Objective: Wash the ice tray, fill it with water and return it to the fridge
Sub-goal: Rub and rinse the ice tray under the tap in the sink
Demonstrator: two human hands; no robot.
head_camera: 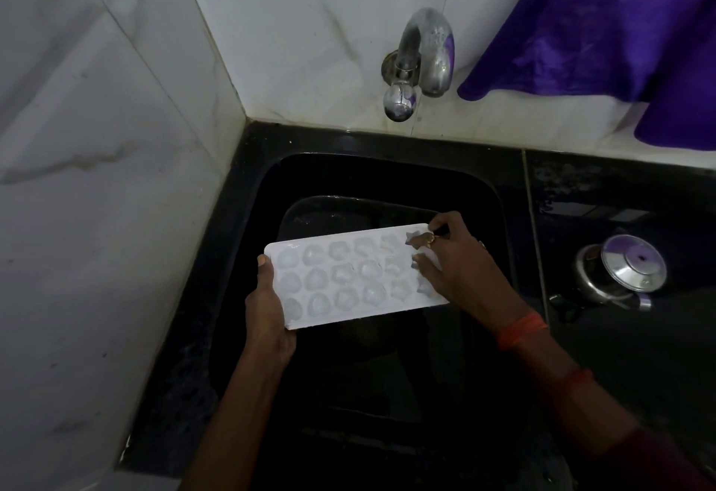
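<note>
The washing step is in progress. The left hand (267,314) is gripping the short end of the tray (348,281), holding it level over the sink (387,176) at frame centre. The right hand (453,258) is rubbing the right-end cavities, its grip loose on the tray edge. The tap (424,52), upper centre, is showing no water; the next move probably calls for opening it. No writing is readable.

A glossy black desk (604,196) is running along the white tiled wall, with a dark sink (387,176) sunk into it at the corner. To the right of the sink, a steel pot with a lid (620,271) is sitting on it.
</note>
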